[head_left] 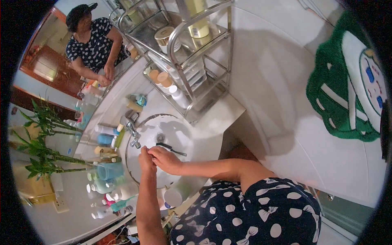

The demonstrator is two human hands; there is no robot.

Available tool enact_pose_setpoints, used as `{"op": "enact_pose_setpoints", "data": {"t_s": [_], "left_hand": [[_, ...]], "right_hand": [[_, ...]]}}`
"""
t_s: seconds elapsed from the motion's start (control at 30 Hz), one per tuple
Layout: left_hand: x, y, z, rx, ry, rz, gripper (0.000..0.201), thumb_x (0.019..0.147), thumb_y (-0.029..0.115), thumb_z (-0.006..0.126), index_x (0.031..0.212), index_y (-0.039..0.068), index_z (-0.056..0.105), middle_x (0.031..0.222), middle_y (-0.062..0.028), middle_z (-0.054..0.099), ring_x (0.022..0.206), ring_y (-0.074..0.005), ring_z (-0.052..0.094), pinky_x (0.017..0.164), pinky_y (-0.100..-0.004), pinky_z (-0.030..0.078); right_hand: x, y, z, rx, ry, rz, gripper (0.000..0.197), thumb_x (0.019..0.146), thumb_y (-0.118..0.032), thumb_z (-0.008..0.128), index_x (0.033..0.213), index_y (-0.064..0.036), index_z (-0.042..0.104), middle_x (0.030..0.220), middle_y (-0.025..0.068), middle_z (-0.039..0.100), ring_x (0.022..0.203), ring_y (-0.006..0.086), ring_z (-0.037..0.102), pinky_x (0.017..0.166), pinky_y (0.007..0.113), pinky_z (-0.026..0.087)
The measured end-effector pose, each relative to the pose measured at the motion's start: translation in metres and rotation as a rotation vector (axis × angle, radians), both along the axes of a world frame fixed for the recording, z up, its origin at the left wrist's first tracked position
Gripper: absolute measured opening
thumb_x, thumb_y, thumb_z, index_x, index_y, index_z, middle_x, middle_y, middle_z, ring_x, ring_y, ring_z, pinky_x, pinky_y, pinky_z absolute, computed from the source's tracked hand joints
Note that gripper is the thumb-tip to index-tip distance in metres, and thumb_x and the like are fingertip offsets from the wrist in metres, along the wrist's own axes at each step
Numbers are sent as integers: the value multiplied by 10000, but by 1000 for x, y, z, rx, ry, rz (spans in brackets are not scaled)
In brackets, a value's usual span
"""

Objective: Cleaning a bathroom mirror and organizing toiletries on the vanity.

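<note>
Over the white washbasin point(132, 157), my left hand point(147, 160) and my right hand point(165, 160) meet, fingertips pressed together just below the faucet point(132, 131). Both hands are closed, with fingers curled inward; anything between them is too small or hidden to make out. Behind my right hand, a dark, thin, long-handled object point(174, 151) slants across the basin near the drain point(161, 138); its kind is unclear, and I cannot tell whether my fingers touch it. No running water is visible from the faucet.
A metal rack point(196, 98) with jars and bottles stands behind the basin. Bottles, tubes and a blue cup point(109, 170) crowd the left counter, beside a leafy plant point(61, 159). A mirror point(53, 73) reflects my arms. A green-and-white mat point(339, 94) lies at right.
</note>
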State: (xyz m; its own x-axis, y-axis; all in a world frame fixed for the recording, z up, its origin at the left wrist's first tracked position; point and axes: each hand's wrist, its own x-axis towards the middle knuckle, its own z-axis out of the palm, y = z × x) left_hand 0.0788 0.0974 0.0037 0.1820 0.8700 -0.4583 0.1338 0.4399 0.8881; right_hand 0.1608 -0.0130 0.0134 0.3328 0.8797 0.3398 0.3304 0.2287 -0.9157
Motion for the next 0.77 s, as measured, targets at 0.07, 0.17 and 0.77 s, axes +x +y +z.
{"op": "enact_pose_setpoints", "data": {"t_s": [0.07, 0.17, 0.77], "left_hand": [[1, -2, 0, 79, -38, 6, 288, 888, 314, 492, 699, 97, 497, 627, -14, 497, 532, -145, 489, 464, -303, 368], [-2, -3, 4, 65, -168, 5, 299, 886, 302, 501, 703, 66, 513, 665, -28, 524, 614, -152, 528, 530, -307, 402], [-41, -36, 39, 141, -74, -286, 84, 860, 104, 678, 886, 91, 599, 849, -2, 622, 749, -108, 608, 664, -303, 541]], "right_hand": [[-3, -4, 3, 45, -2, -78, 356, 825, -52, 569, 1169, -26, 484, 1171, 167, 517, 1096, 358, 505, 928, 421, 438], [-4, -7, 5, 100, -29, -92, 375, 818, -40, 571, 1180, -29, 471, 1186, 171, 503, 1107, 361, 500, 934, 414, 436], [45, 0, -38, -130, 541, 176, 235, 803, -154, 648, 1027, -90, 615, 1007, 108, 666, 929, 301, 635, 833, 418, 509]]}}
